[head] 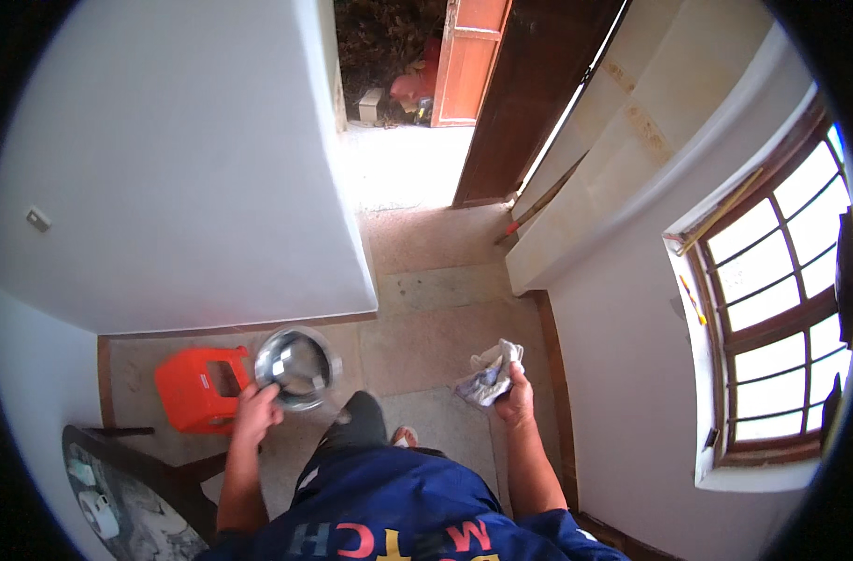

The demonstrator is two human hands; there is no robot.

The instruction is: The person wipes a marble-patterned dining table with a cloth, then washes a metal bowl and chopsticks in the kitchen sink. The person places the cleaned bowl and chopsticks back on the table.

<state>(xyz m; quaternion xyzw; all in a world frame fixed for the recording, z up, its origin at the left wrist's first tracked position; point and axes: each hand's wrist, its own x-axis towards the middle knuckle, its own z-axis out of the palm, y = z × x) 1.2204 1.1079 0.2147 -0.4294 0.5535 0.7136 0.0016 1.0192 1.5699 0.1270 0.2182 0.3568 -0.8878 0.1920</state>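
My left hand (pixel 259 414) grips the rim of a shiny metal basin (pixel 296 368), which is tilted so that its inside shows; it is slightly blurred. Behind and left of the basin a red plastic stool (pixel 195 389) is on the floor. Out to the right, my right hand (pixel 516 398) holds a crumpled whitish cloth (pixel 491 373) with bluish-grey parts. The cloth hangs over the floor, apart from the basin.
A dark-edged round table (pixel 142 505) with a white object on it stands at the lower left. Ahead, a brown wooden door (pixel 531 91) stands ajar beside a bright doorway. A long pole (pixel 545 196) leans by the right wall. A barred window (pixel 777 280) is at right.
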